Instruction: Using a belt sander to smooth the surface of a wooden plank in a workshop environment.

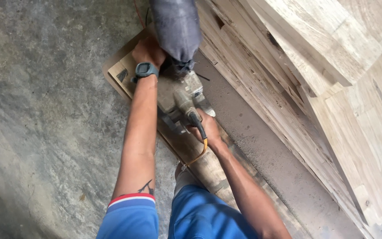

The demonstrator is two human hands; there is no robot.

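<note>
Hands grip a dusty belt sander on a board: left hand front, right hand rear

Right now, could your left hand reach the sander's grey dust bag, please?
Probably yes: the left hand rests at the sander's front, right beside the dust bag, with nothing between them.

One sander, one dust bag, two hands

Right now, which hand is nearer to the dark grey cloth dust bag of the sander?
Left. The left hand grips the front of the sander, right beside the dark grey cloth dust bag. The right hand holds the rear handle, farther from it.
</note>
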